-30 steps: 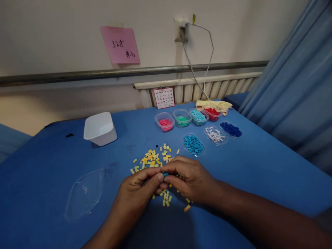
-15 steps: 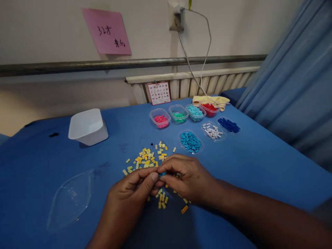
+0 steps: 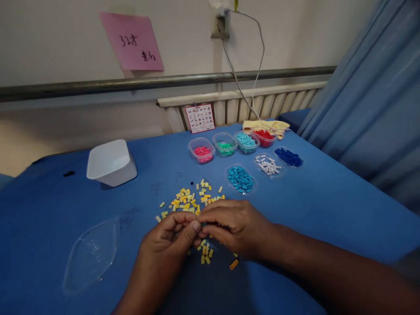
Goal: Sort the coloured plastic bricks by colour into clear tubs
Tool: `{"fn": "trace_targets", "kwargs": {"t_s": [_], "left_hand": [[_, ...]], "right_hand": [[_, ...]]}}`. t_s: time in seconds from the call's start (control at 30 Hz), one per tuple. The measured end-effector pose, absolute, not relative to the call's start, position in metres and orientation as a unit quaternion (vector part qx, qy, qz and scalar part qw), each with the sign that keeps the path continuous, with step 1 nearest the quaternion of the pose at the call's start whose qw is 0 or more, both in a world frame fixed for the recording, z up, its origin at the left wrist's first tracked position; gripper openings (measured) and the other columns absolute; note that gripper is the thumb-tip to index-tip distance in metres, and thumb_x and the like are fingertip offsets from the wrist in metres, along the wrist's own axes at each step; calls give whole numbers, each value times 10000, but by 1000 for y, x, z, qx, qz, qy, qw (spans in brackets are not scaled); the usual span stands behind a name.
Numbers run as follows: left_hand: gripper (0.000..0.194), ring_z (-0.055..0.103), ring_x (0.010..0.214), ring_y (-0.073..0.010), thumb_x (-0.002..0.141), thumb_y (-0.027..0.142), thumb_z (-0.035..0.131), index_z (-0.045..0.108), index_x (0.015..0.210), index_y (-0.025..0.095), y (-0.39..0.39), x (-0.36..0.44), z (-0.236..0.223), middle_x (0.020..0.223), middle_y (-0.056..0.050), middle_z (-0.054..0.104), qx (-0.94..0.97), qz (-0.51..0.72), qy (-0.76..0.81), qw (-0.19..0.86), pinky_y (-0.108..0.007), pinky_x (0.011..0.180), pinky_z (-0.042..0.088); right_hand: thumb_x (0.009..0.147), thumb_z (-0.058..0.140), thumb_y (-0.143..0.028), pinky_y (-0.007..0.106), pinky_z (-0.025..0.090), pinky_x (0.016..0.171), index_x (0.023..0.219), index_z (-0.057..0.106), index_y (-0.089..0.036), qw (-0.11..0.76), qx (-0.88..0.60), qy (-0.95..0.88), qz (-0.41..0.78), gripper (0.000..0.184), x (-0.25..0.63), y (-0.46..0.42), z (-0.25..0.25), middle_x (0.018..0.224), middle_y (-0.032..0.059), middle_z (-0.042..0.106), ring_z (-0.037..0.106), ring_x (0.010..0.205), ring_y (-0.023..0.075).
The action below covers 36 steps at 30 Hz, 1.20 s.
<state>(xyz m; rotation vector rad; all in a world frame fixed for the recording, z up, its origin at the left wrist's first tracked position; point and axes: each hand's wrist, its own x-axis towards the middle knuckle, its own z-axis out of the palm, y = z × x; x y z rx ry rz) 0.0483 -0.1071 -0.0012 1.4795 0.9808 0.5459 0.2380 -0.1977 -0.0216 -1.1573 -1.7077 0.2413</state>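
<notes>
My left hand (image 3: 173, 240) and my right hand (image 3: 238, 225) meet fingertip to fingertip over a loose heap of yellow building bricks (image 3: 185, 199). Between them they pinch a small blue building brick (image 3: 204, 224), of which only a sliver shows; the fingers cover the rest. Both hands are closed, thumbs and forefingers pressed together. More yellow bricks (image 3: 206, 253) lie just below the hands, and an orange brick (image 3: 234, 264) rests under the right wrist. Beyond the right hand stands a clear tub of blue bricks (image 3: 241, 179).
Clear tubs of pink (image 3: 202, 153), green (image 3: 225, 148), light blue (image 3: 246, 141), red (image 3: 263, 137), white (image 3: 269, 166) and dark blue bricks (image 3: 288, 157) stand behind. A white bin (image 3: 111, 164) and a clear lid (image 3: 92, 256) are at left. A yellow cloth (image 3: 278, 127) lies by the radiator.
The fingers have closed further over the blue brick, so less of it shows. My right fingertips have shifted slightly left; the view has moved a little.
</notes>
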Motion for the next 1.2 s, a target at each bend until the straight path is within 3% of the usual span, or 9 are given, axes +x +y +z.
{"fn": "trace_targets", "kwargs": {"t_s": [0.17,0.3,0.4,0.57,0.8,1.2], "left_hand": [[440,816,850,-219,887,596,845,835,1096,210,-109,47,-2,966,-86,859,655,202,410,602,-290,740,664],[487,843,1018,-265,922,624,808,838,1226,245,-116,45,1,1166,-105,865,683,189,397,583,-334,843,699],[442,843,1017,-254,976,610,761,843,1229,257,-121,40,1,1164,-91,866,712,192,379,559,-354,912,704],[260,837,998,-219,1070,463,688,841,1231,329,-126,34,-2,1114,-28,871,809,179,295,476,-307,858,689],[243,822,982,-134,1084,265,672,772,1273,382,-127,35,1,1102,50,854,886,214,182,368,-215,868,643],[223,821,1014,-170,1092,259,647,764,1265,339,-129,35,2,1122,11,847,900,190,162,356,-248,869,647]], "right_hand": [[1076,674,-174,292,637,921,1153,814,-200,482,-502,-711,105,162,247,-196,-17,1086,62,863,811,1005,181],[1037,664,-149,329,618,913,1116,815,-206,427,-588,-686,35,180,295,-195,-8,1096,73,863,808,998,209],[994,661,-123,371,591,914,1117,833,-188,331,-711,-619,-37,221,336,-196,-4,1096,114,858,799,996,263],[1049,626,-190,367,542,954,1188,831,-201,193,-765,-614,3,248,355,-195,-8,1182,123,836,762,1087,281],[1055,620,-185,360,529,1043,1287,833,-206,200,-758,-620,22,315,356,-194,-15,1297,112,830,753,1199,278],[998,652,-191,353,547,968,1220,867,-229,160,-745,-646,44,311,355,-201,-4,1194,89,852,774,1096,276]]}}
